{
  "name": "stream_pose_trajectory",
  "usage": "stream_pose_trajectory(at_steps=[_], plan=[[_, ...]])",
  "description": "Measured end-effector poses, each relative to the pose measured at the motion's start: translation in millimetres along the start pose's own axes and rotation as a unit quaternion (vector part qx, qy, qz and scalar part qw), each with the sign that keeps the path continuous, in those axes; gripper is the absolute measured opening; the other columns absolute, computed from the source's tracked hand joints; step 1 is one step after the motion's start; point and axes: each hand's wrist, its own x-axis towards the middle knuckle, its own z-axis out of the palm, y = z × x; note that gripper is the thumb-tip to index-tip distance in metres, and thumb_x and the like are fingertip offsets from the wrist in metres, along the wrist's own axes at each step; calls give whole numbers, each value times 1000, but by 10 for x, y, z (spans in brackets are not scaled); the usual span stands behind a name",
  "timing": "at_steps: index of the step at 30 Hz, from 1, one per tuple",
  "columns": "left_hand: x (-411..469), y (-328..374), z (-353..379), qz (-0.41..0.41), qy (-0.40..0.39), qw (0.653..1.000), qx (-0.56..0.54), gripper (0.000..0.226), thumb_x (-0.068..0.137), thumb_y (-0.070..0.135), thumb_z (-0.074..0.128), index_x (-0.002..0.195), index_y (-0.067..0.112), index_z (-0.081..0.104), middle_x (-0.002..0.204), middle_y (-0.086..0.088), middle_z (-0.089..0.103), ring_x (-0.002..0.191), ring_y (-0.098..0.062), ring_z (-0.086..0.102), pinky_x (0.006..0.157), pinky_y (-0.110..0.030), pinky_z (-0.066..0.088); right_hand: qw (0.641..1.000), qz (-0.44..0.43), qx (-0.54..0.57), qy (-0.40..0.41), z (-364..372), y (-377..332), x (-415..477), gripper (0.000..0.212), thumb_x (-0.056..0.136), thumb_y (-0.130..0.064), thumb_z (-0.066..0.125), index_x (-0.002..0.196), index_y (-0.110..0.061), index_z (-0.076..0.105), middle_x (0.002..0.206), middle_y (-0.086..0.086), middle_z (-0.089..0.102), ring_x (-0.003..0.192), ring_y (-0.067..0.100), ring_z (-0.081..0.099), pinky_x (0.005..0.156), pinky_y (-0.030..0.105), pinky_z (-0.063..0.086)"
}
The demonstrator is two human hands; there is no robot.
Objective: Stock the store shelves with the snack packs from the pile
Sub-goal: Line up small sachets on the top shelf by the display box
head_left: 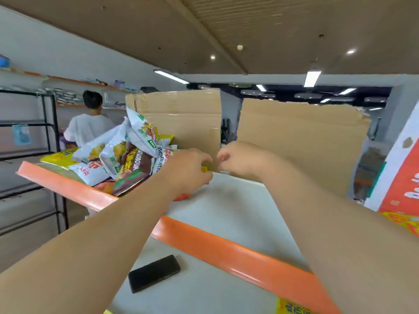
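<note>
We find both arms stretched across the shelf (229, 214) toward the cardboard box (179, 118). The left hand (190, 168) lies knuckles-up at the foot of the box's near corner, its fingers curled over a red-and-yellow snack pack (182, 196) that shows from under it. The right hand (240, 157) sits just right of that corner with fingers curled inward, and we cannot tell whether it holds anything. The pile (118, 155) of packs lies heaped left of the box, just beside the left hand.
</note>
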Motion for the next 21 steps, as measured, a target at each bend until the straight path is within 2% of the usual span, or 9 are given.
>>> stream_pose_trajectory(at_steps=[2, 3, 5, 7, 10, 13, 16, 19, 21], plan=[[208, -51, -6, -4, -56, 997, 45, 26, 82, 40, 60, 102, 27, 72, 100, -2, 68, 93, -24, 59, 73, -32, 45, 999, 22, -24, -22, 99, -26, 220, 9, 87, -30, 59, 82, -27, 66, 90, -3, 66, 86, 22, 61, 73, 31, 49], [300, -55, -11, -6, -76, 995, 67, 29, 81, 43, 55, 95, 24, 72, 93, -3, 68, 90, -26, 61, 70, -32, 46, 998, 30, -39, -32, 140, -45, 317, 13, 88, -30, 59, 80, -22, 65, 87, 0, 64, 81, 24, 57, 70, 31, 47], [452, -81, 4, -6, -72, 991, 112, 35, 85, 45, 49, 95, 21, 73, 91, -3, 69, 88, -29, 63, 73, -33, 52, 996, 49, -59, -55, 199, -94, 475, 17, 91, -30, 59, 89, -16, 68, 91, 5, 63, 83, 26, 57, 74, 34, 48], [554, -160, 68, -8, -25, 988, 151, 27, 86, 40, 55, 97, 23, 72, 92, -2, 70, 89, -27, 64, 75, -32, 51, 994, 65, -46, -80, 299, -143, 567, 19, 94, -29, 60, 102, -14, 67, 95, 6, 61, 87, 26, 55, 79, 33, 48], [581, -297, 205, -47, -48, 975, 212, 10, 83, 28, 57, 80, 19, 61, 89, 0, 67, 90, -26, 60, 83, -36, 40, 990, 51, -72, -111, 601, -166, 624, 17, 98, -24, 53, 103, -14, 65, 91, 6, 59, 87, 27, 54, 68, 29, 43], [570, -346, 251, -55, -69, 963, 254, 13, 86, 24, 54, 74, 19, 52, 95, -3, 66, 101, -28, 60, 96, -41, 36, 986, 28, -84, -142, 765, -159, 601, 34, 101, -28, 49, 132, -20, 60, 124, 9, 63, 109, 29, 58, 90, 34, 48], [507, -267, 220, -45, -93, 951, 291, 11, 88, 24, 52, 78, 20, 50, 105, -4, 65, 108, -27, 56, 99, -43, 34, 983, 41, -85, -158, 686, -135, 548, 44, 103, -39, 48, 143, -22, 54, 138, 7, 58, 121, 28, 55, 101, 34, 46], [460, -220, 225, -30, -93, 945, 312, 9, 89, 25, 52, 81, 21, 49, 109, -3, 65, 111, -27, 56, 101, -44, 32, 974, 72, -104, -185, 631, -74, 490, 44, 99, -49, 51, 133, -21, 62, 129, 5, 63, 116, 26, 58, 100, 35, 47], [437, -226, 226, -22, -78, 945, 316, 18, 88, 24, 51, 72, 20, 44, 103, -2, 66, 106, -26, 57, 99, -43, 33, 973, 106, -95, -182, 577, 4, 476, 33, 94, -52, 57, 102, -23, 70, 102, 1, 66, 99, 24, 60, 88, 33, 49]])
